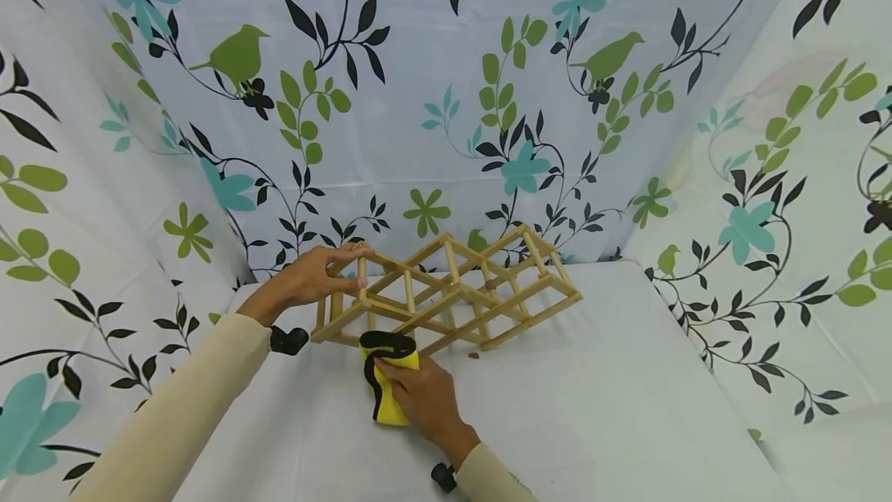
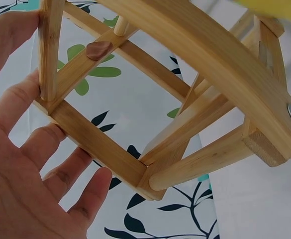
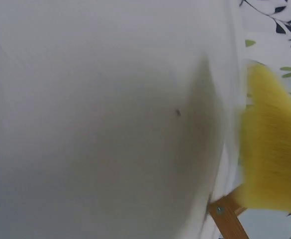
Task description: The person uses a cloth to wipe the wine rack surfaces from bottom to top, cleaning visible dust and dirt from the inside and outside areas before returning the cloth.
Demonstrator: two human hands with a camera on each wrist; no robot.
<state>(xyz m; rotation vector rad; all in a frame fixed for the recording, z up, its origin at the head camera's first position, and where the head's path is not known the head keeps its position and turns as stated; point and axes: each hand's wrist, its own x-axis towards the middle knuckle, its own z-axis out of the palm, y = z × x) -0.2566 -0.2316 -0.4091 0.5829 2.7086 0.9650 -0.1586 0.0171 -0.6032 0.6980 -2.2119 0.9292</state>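
Note:
A lattice-like wooden rack [image 1: 451,263] of light bars and round dowels stands toward the back of the white table. My left hand [image 1: 307,279] grips its left end; in the left wrist view, thumb and fingers lie around a corner post and lower bar of the rack [image 2: 210,56]. Just in front of the rack, my right hand [image 1: 428,400] pinches a folded yellow cloth [image 1: 395,410] with black edging. In the right wrist view the cloth [image 3: 277,149] is blurred, and the right fingers are mostly hidden.
A small brown chip [image 1: 474,355] lies on the white tabletop [image 1: 592,409] before the rack. Another brown piece [image 2: 99,50] sits on a rack bar. Fabric printed with leaves and birds [image 1: 418,138] hangs behind and at both sides.

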